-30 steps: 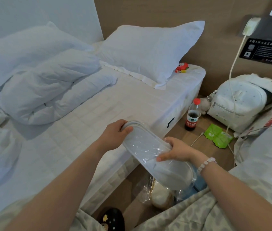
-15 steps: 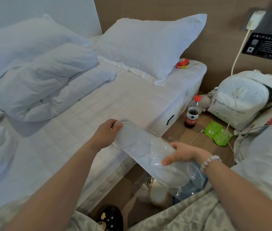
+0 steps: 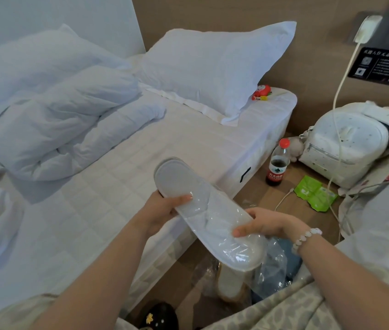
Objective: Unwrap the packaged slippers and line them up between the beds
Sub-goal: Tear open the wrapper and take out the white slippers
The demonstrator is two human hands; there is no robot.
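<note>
A packaged slipper (image 3: 203, 215), likely light, floppy and slick in film, is being held above the floor gap: left hand (image 3: 157, 210) gripping at ten o'clock, right hand (image 3: 269, 222) pinching at four o'clock.

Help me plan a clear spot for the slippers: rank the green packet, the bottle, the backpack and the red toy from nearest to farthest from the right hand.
From the right hand:
1. Green packet, on the floor just beyond it.
2. Bottle, standing by the bed corner.
3. Backpack, against the wall, right.
4. Red toy, on the mattress corner beside the pillow.
</note>
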